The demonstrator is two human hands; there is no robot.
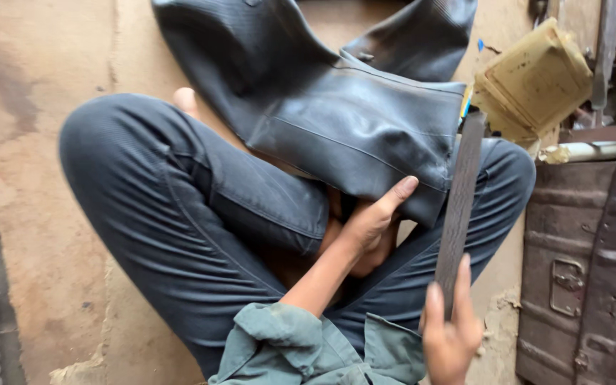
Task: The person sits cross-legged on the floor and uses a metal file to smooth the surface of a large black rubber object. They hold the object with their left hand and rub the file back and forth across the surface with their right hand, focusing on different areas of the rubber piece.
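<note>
- I see the left hand (372, 221) at the centre, thumb stretched toward 1 o'clock, pinching the lower edge of the black tube (351, 121), a flattened rubber inner tube.
- The tube drapes across my lap from 12 o'clock; its folded corner sits just above the left hand, over my crossed legs (180, 207).
- The right hand (450, 335), at 5 o'clock, is closed round the low end of a long flat rasp (459, 207), fingers pointing up along it.
- The rasp runs up toward 1 o'clock, its top beside the tube's right edge; I cannot tell whether they touch.
- I judge this the holding step: tube steadied, tool raised beside it.
- The next move calls for a firm pinch and the rasp's flat face square to the rubber.
- A yellow can (536, 78) lies at 2 o'clock, a metal box (586, 271) at 4 o'clock, on the floor (44, 178).
</note>
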